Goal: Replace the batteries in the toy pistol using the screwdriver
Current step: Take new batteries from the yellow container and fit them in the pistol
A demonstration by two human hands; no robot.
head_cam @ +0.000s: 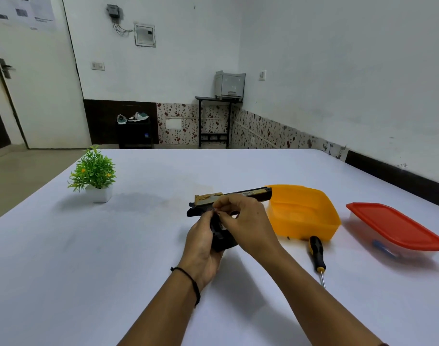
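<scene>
The black and gold toy pistol [248, 194] is held above the white table [113, 245], barrel pointing right over the orange tub. My left hand [201, 243] grips the black handle from below. My right hand [243, 221] rests over the middle of the pistol, fingertips pinched together at the top of the grip; what they pinch is too small to tell. The screwdriver [316, 253], black and yellow handled, lies on the table to the right of my hands, its metal tip pointing toward me.
An open orange tub [303, 213] stands just right of the pistol. A clear box with a red lid [395, 228] sits at the far right. A small potted plant [94, 173] stands at the left.
</scene>
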